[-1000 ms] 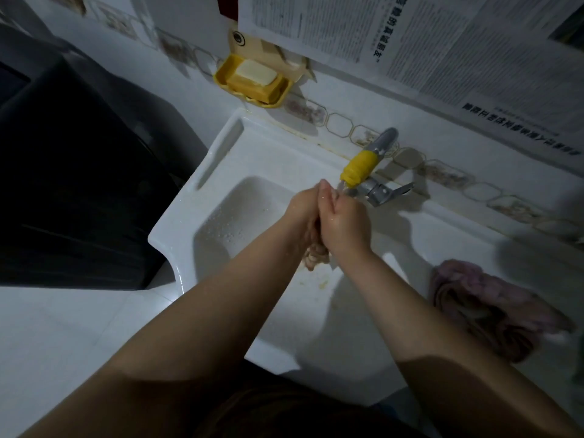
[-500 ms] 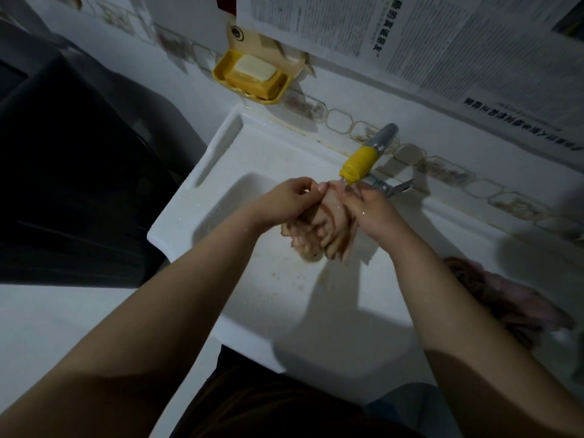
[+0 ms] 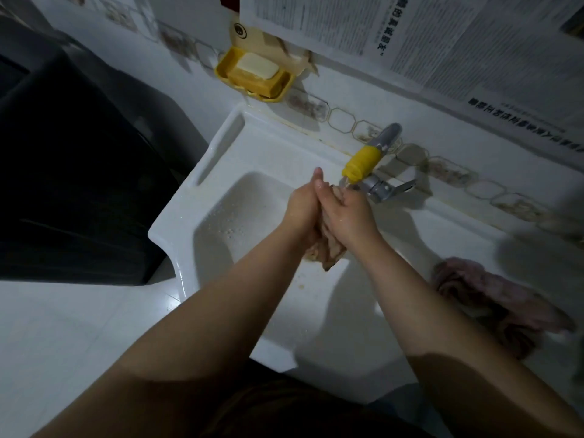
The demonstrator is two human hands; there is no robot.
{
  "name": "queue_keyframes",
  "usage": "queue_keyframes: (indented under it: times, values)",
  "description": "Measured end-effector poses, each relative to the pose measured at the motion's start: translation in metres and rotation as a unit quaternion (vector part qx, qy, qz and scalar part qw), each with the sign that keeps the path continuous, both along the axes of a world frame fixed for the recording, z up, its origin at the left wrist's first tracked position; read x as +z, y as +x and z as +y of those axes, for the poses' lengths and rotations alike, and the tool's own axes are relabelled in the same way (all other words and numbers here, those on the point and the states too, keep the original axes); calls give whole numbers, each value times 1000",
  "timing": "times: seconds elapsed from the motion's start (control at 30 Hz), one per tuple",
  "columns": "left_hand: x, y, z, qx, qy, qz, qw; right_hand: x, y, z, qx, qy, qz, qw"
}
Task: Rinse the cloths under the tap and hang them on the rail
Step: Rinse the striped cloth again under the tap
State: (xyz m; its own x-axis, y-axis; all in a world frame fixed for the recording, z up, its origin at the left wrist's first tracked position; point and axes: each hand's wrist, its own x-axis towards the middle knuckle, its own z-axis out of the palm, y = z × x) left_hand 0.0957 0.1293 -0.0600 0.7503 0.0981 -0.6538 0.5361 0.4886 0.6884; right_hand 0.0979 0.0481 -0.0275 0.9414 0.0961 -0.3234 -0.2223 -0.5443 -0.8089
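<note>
A small pale pink cloth is squeezed between my two palms over the white sink; its lower end hangs out below my wrists. My left hand and my right hand press together on it, just below the yellow spout of the tap. A thin stream of water falls from the spout onto my right hand. A second, larger pink cloth lies bunched on the sink's right ledge. No rail is in view.
A yellow soap dish with a bar of soap hangs on the tiled wall at the back left. Newspaper sheets cover the wall above. A dark appliance stands left of the sink. The metal tap lever sticks out right of the spout.
Half a second ago my hands were apart with the cloth spread between them under the spout. They have closed together again, pressing the cloth between the palms.
</note>
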Motion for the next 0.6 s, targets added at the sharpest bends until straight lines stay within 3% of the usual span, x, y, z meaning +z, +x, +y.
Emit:
queue_keyframes:
  times: [0.1,0.2,0.3,0.43,0.6]
  values:
    - [3,-6,-17,-29,-8,11,1000,-9,18,-6,-38,-97,-137,985]
    - [1,1,-8,7,77,25,997,-7,8,1,-40,-59,-60,996]
    - [0,4,2,8,73,59,996,-6,-5,7,10,-92,-61,994]
    - [6,-3,-15,-62,79,65,993,-8,21,-5,-83,-75,-19,994]
    - [9,3,-5,-18,52,62,997,-3,-6,5,-3,-86,-122,989]
